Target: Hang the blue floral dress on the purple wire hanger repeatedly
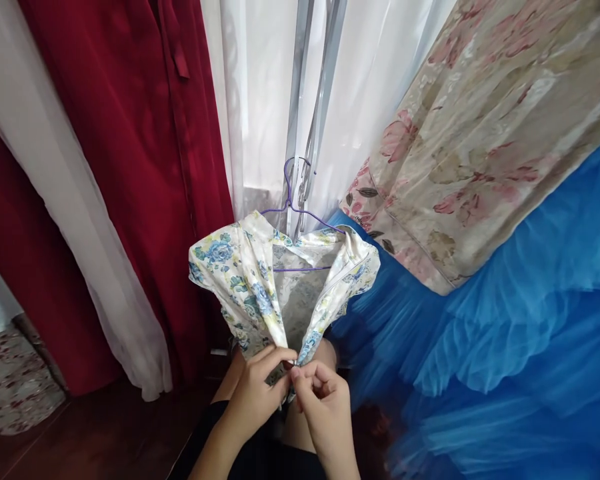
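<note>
1. Head view puts both hands low in the middle for me, meeting at the bottom of the open slit of a floral dress (245, 280).
2. The left hand (257, 397) is curled nearly closed. I see its thumb and fingers pinching the left edge of the slit.
3. The right hand (325, 400) is drawn into a loose fist, its fingertips pinched on the right edge at the same spot, and the two hands touch there. I cannot tell whether a zip pull sits between the fingers.
4. The dress is white with blue and yellow flowers and hangs on a purple wire hanger (300, 215). Its shoulders drape over the hanger's two ends, and the slit gapes from the neck down to the hands.
5. The hanger's hook rises in front of white sheer curtains (255, 100).
6. A dark red garment (145, 133) hangs just left of the dress.
7. Blue tulle (480, 347) billows just beside the dress's right shoulder, with a cream cloth printed in pink flowers (480, 133) above it.
8. A dark wooden floor (80, 440) shows at the lower left.
</note>
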